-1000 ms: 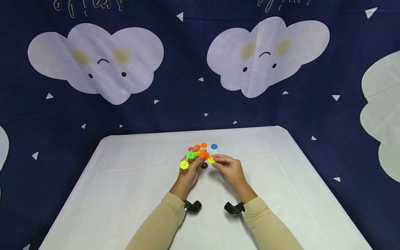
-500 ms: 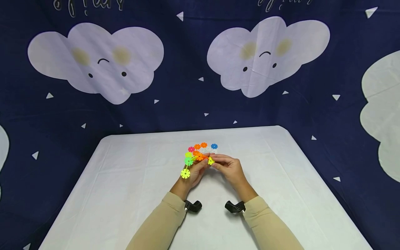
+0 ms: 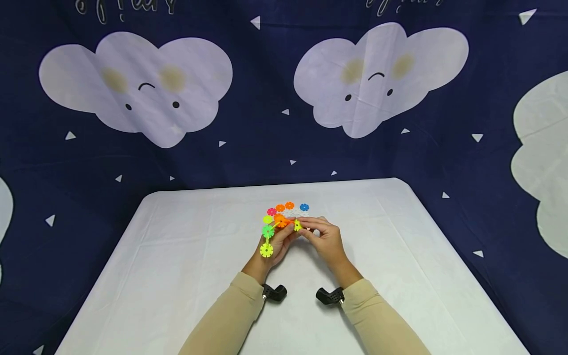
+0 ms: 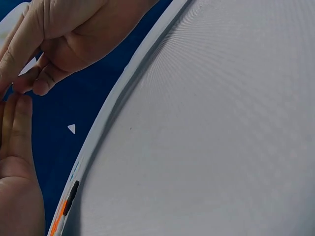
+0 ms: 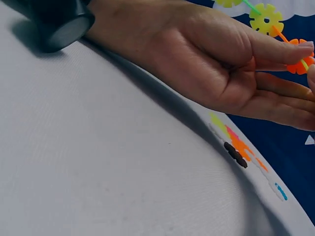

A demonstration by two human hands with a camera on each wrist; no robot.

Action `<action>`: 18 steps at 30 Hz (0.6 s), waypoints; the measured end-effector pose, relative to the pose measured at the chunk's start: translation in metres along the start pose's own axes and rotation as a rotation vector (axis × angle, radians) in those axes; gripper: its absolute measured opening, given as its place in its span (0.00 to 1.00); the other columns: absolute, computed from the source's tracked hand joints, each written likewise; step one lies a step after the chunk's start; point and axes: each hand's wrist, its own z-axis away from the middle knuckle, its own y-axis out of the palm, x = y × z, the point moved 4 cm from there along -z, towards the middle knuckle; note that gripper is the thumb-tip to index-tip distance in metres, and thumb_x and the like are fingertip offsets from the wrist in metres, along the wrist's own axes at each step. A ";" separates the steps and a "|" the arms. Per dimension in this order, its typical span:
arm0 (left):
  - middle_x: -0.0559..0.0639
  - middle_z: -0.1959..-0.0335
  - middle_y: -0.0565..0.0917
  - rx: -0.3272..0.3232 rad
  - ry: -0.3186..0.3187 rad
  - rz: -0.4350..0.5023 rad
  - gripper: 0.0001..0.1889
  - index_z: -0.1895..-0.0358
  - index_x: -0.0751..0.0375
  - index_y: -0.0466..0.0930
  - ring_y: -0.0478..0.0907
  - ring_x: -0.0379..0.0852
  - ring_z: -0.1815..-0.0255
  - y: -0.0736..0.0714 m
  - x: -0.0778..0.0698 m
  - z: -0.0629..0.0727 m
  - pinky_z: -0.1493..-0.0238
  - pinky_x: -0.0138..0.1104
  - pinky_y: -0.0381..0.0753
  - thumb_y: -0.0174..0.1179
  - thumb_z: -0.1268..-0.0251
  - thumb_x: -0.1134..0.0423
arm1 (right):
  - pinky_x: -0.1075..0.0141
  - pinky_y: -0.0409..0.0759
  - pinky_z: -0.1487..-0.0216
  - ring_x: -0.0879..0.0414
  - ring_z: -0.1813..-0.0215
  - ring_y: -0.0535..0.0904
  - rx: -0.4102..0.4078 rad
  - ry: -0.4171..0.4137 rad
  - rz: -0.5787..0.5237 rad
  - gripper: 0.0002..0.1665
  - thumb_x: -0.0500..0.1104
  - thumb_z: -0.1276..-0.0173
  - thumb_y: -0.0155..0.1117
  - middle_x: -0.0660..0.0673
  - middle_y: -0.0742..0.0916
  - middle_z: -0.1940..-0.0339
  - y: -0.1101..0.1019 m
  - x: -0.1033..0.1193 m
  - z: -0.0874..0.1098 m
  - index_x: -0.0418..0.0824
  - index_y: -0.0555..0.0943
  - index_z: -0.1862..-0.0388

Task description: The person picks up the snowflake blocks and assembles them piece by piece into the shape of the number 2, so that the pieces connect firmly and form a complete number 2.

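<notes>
The left hand grips a chain of multicoloured flower-shaped plastic discs, which extends left of this grip; the right hand pinches its yellow end disc (just to the right).

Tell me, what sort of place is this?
Probably a play corner set up indoors, though I can't be sure: a white table, a dark blue cloth behind it with cloud faces, and bright flower-shaped discs.
</notes>
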 end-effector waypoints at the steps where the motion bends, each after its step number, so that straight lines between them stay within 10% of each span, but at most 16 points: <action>1: 0.58 0.45 0.85 -0.005 0.003 0.005 0.17 0.34 0.86 0.69 0.84 0.52 0.44 0.000 0.000 0.000 0.37 0.45 0.82 0.47 0.18 0.79 | 0.63 0.74 0.67 0.35 0.57 0.82 -0.008 -0.014 0.015 0.15 0.16 0.45 0.75 0.29 0.89 0.54 0.001 0.005 -0.001 0.22 0.88 0.58; 8: 0.68 0.41 0.83 -0.116 -0.010 0.041 0.18 0.34 0.85 0.70 0.83 0.56 0.41 -0.001 -0.002 0.001 0.36 0.47 0.81 0.54 0.20 0.78 | 0.55 0.79 0.63 0.37 0.61 0.81 -0.058 -0.105 0.071 0.17 0.15 0.49 0.76 0.28 0.89 0.58 0.004 0.023 -0.005 0.23 0.88 0.60; 18: 0.69 0.45 0.84 -0.173 0.058 0.148 0.14 0.41 0.85 0.77 0.84 0.61 0.43 0.000 -0.010 0.001 0.34 0.51 0.78 0.59 0.25 0.79 | 0.58 0.86 0.60 0.36 0.61 0.84 -0.103 -0.037 0.095 0.13 0.19 0.43 0.76 0.32 0.90 0.57 -0.004 -0.009 0.001 0.25 0.89 0.58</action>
